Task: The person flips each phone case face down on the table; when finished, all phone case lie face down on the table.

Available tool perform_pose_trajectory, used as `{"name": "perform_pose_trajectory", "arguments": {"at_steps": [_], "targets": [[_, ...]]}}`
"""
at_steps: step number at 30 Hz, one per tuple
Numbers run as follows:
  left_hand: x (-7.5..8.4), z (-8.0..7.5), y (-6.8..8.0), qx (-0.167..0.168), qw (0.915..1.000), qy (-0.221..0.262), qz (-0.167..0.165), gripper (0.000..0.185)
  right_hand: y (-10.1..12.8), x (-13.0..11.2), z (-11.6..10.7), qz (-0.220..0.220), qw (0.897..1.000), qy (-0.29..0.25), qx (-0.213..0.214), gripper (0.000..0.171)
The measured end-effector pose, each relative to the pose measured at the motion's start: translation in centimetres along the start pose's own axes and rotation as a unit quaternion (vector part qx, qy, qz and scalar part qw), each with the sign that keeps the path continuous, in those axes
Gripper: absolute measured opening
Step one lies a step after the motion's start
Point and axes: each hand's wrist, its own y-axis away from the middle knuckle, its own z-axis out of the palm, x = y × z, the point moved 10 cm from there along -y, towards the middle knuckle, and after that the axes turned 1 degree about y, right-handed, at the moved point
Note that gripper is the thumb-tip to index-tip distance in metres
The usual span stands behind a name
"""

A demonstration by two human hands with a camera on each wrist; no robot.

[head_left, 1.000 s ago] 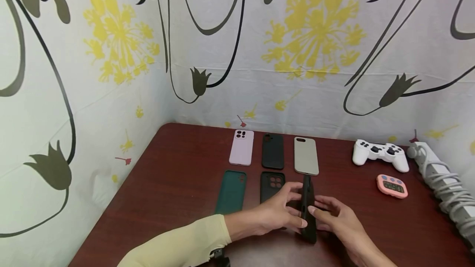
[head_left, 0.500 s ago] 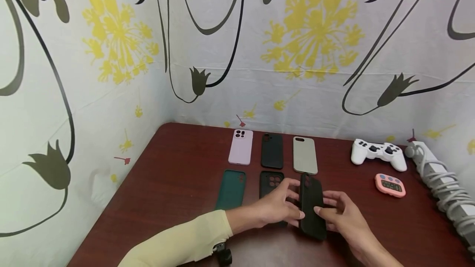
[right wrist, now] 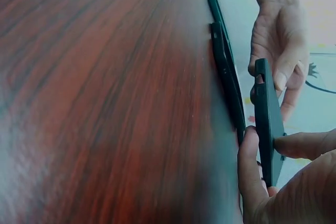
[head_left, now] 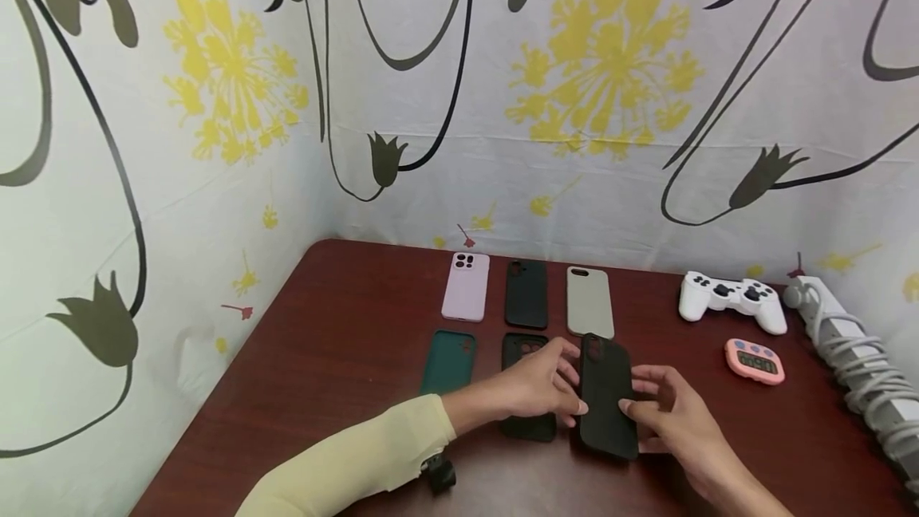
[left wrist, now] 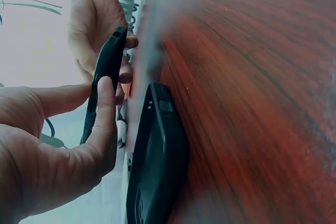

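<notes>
Both hands, left hand (head_left: 538,393) and right hand (head_left: 664,413), pinch the black case (head_left: 606,405) just above the worktop (head_left: 323,357), right of the camera-hole case (head_left: 527,389); 5 cases already lie flat, this 1 not yet.

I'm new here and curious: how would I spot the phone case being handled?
On the dark red table, find the two rows of cases. At the right end of the near row is the black case. Unlike its neighbours, it is held between two hands.

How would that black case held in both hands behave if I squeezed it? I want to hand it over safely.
The black case looks thin and hollow edge-on, so it is probably light and somewhat bendy. Its matte skin likely grips rather than slips. Left hand and right hand pinch only its edges, so little force seems needed.
</notes>
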Motion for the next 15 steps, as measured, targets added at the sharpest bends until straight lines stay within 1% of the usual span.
{"name": "perform_pose_trajectory", "arguments": {"at_steps": [4,7,12,15], "targets": [[0.0,-0.3,-0.1,0.024,0.9979,-0.06,-0.006,0.084,-0.2,-0.4,0.0,-0.014,0.999,0.025,-0.015,0.072],[0.0,-0.4,-0.2,0.033,0.9955,-0.088,-0.01,0.087,-0.4,-0.9,0.1,-0.032,0.998,0.043,-0.031,0.071],[-0.1,-0.2,-0.4,0.028,0.9952,-0.093,-0.016,0.088,-0.6,-1.3,0.2,-0.045,0.995,0.075,-0.049,0.073],[-0.1,-0.2,-0.6,0.027,0.9942,-0.102,-0.018,0.089,-0.7,-1.5,0.2,-0.057,0.992,0.104,-0.048,0.074]]}}
